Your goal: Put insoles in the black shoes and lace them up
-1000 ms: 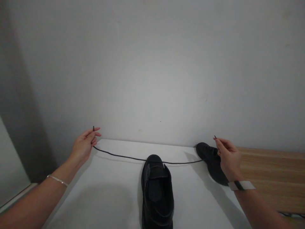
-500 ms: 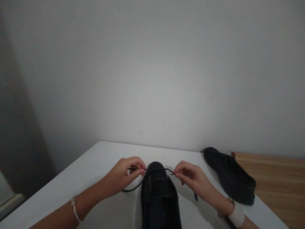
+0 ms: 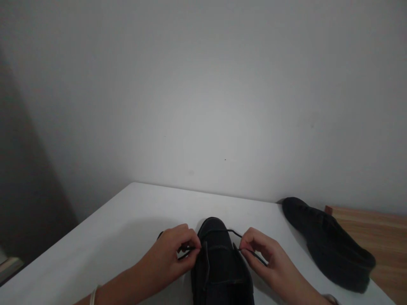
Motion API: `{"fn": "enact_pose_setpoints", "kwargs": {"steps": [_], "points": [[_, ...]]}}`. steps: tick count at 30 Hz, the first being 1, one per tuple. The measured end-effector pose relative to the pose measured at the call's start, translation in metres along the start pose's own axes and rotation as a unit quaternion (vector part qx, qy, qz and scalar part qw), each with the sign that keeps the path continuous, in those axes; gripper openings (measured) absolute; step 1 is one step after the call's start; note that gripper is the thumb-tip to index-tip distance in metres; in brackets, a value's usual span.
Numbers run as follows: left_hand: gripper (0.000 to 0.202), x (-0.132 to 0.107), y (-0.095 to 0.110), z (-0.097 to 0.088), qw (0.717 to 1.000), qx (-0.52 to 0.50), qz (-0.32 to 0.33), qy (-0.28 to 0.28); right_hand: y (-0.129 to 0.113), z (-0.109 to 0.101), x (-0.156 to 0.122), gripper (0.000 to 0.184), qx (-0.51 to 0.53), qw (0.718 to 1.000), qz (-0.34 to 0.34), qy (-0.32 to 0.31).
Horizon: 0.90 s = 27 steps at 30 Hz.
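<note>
A black shoe [image 3: 219, 271] lies between my hands, its toe pointing away from me and its heel cut off by the lower edge of the view. A thin black shoelace [image 3: 219, 231] runs across the front of the shoe and out to both sides. At the shoe's left eyelet flap, my left hand [image 3: 179, 248] pinches the lace between thumb and forefinger. My right hand [image 3: 262, 254] is closed on the lace at the right flap, with a length of it crossing under the fingers. The eyelets are too dark to make out.
Both hands work over a white table [image 3: 152, 201] set against a grey wall [image 3: 203, 106]. A second black shoe [image 3: 327, 241] lies at the right, by a wood-grain board [image 3: 381, 237]. A pale ledge [image 3: 11, 269] shows at the lower left.
Both hands have come nearer to me, from the shoe's toe to the sides of its flaps, still pinching the lace. The view has shifted slightly, so the second shoe appears further right.
</note>
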State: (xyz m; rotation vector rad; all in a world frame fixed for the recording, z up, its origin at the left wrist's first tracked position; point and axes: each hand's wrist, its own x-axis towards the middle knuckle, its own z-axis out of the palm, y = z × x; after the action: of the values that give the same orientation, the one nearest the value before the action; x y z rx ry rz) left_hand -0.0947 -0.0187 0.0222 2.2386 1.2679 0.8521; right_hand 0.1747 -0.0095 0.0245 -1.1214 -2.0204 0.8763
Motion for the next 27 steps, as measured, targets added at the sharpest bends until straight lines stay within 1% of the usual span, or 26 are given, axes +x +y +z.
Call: {"fn": "enact_pose_setpoints", "kwargs": {"steps": [5,7,9,12,14,16,18,20,21,23,25,27], "points": [[0.013,0.000,-0.002,0.002,0.997,-0.030,0.045,0.050,-0.003,0.005,0.000,0.021,-0.036,0.999,-0.030,0.013],[0.014,0.000,-0.004,0.003,0.996,-0.045,0.046,0.063,-0.002,0.006,0.000,0.021,-0.049,0.997,-0.046,0.036],[0.013,0.000,-0.007,0.004,0.995,-0.062,0.034,0.066,0.000,0.007,0.000,0.020,-0.061,0.995,-0.056,0.061],[0.012,-0.001,-0.008,0.005,0.993,-0.106,0.011,0.049,0.002,0.007,-0.002,0.021,-0.057,0.995,-0.053,0.065],[0.009,-0.001,-0.007,0.006,0.990,-0.131,-0.013,0.043,0.003,0.007,-0.004,0.023,-0.045,0.997,-0.035,0.051],[0.013,0.001,-0.006,0.004,0.986,-0.157,-0.037,0.031,0.005,0.007,-0.005,0.024,-0.035,0.999,-0.006,0.034],[0.024,0.004,-0.002,0.001,0.977,-0.206,-0.059,-0.003,0.004,0.006,-0.006,0.023,-0.028,0.999,0.017,0.014],[0.034,0.008,0.004,-0.005,0.961,-0.260,-0.087,-0.048,-0.002,0.003,-0.005,0.025,-0.032,0.999,0.020,0.006],[0.037,0.011,0.008,-0.010,0.955,-0.270,-0.100,-0.069,-0.007,0.001,-0.005,0.028,-0.040,0.999,0.016,0.004],[0.037,0.019,0.021,-0.020,0.959,-0.236,-0.114,-0.109,-0.022,-0.002,-0.003,0.032,-0.063,0.998,0.003,-0.011],[0.041,0.028,0.037,-0.031,0.975,-0.139,-0.099,-0.144,-0.039,-0.006,0.000,0.033,-0.086,0.996,-0.013,-0.027],[0.036,0.038,0.052,-0.040,0.983,-0.033,-0.068,-0.166,-0.054,-0.007,0.003,0.029,-0.119,0.992,-0.035,-0.026]]}}
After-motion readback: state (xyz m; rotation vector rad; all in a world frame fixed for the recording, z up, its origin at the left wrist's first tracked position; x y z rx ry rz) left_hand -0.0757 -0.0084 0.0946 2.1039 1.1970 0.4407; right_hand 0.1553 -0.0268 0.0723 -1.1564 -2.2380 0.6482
